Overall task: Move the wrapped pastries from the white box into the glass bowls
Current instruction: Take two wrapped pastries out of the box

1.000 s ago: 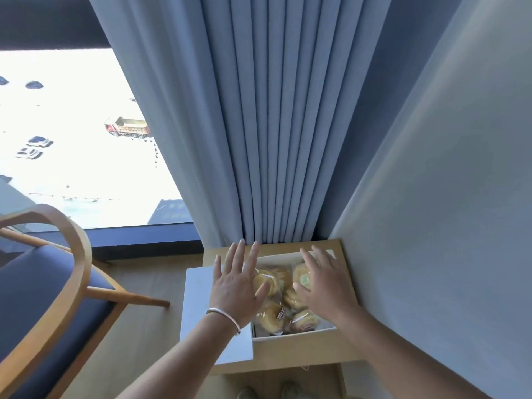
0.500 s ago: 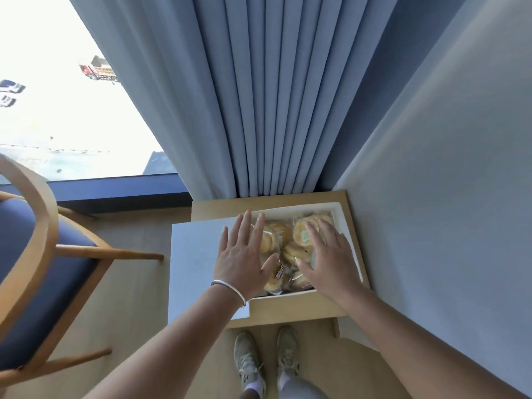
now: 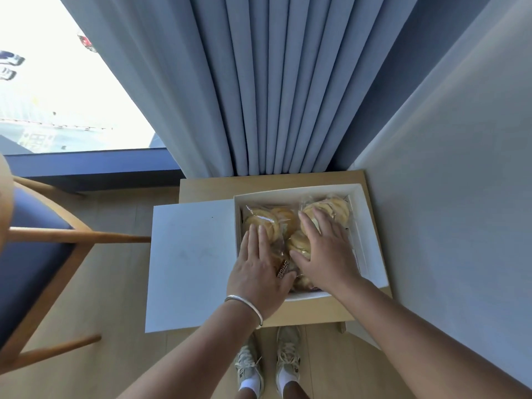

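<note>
Head view: left hand flat, fingers straight and together, pressing on wrapped pastries in white box. Right hand just beside it, fingers spread, flat on the pastries too. Neither grips anything. Box lid lies open, left of left hand. Box sits on small wooden table. Silver bracelet on left wrist.

White box, open-topped, on small wooden table: access from above only. Right of box: wall, close. Behind box: curtain hanging to the table edge. Left of box: flat lid, low; chair beyond it.
</note>
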